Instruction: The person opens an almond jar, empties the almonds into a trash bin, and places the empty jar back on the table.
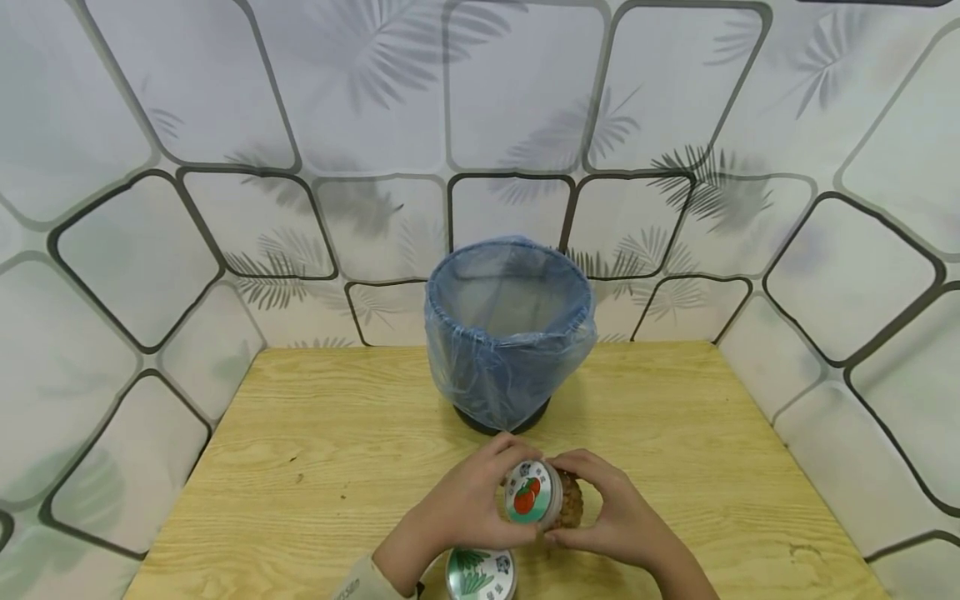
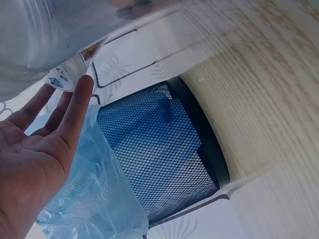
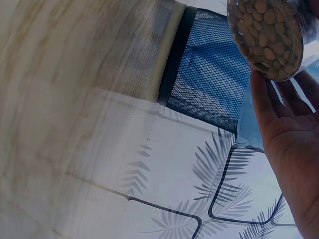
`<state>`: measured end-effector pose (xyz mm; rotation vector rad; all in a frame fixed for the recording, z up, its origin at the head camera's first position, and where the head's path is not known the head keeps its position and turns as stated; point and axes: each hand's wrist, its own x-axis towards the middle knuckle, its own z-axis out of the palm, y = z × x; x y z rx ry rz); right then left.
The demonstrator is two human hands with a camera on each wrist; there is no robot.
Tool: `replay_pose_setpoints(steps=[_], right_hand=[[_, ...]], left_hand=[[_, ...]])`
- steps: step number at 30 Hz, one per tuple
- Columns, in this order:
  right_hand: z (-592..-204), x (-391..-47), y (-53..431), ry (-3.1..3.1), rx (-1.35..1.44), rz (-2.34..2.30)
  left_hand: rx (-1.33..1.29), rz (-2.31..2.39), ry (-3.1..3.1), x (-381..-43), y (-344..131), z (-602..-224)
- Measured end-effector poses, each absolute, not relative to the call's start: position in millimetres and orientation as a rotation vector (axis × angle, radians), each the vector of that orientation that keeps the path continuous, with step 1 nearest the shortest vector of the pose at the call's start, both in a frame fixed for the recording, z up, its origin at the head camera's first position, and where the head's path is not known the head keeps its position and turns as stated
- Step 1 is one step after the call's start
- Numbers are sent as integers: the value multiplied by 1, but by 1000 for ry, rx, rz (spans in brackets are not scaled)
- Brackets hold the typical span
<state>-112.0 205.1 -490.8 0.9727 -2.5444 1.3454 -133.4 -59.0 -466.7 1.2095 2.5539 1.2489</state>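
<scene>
Between both hands, a clear jar point(image 1: 572, 500) full of brown nuts or beans is held tilted, its tomato-pictured lid point(image 1: 528, 492) turned to the left. My left hand point(image 1: 480, 496) curls around the lid end, thumb below and fingers above. The jar's other end is gripped by my right hand point(image 1: 611, 512), thumb and fingers spread around it. Brown kernels point(image 3: 266, 35) press against the clear base in the right wrist view. Below the left hand stands a second jar with a green-leaf lid point(image 1: 480, 575), partly cut off by the frame edge.
A mesh bin point(image 2: 154, 149) lined with a blue plastic bag point(image 1: 502, 367) stands just beyond the hands on the wooden table point(image 1: 300, 467). Patterned panels point(image 1: 517, 108) enclose the table at the back and both sides.
</scene>
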Motion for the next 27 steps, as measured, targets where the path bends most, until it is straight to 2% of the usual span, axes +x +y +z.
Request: replay_pose_setpoints(steps=[11, 18, 27], right_hand=[[-490, -111, 206, -2562, 954, 1371], [-492, -112, 208, -2531, 990, 1398], [-493, -112, 208, -2536, 992, 1412]], left_hand=[[1211, 1239, 2560, -133, -58, -466], [1340, 1234, 2465, -135, -59, -468], [1372, 1211, 2450, -135, -60, -468]])
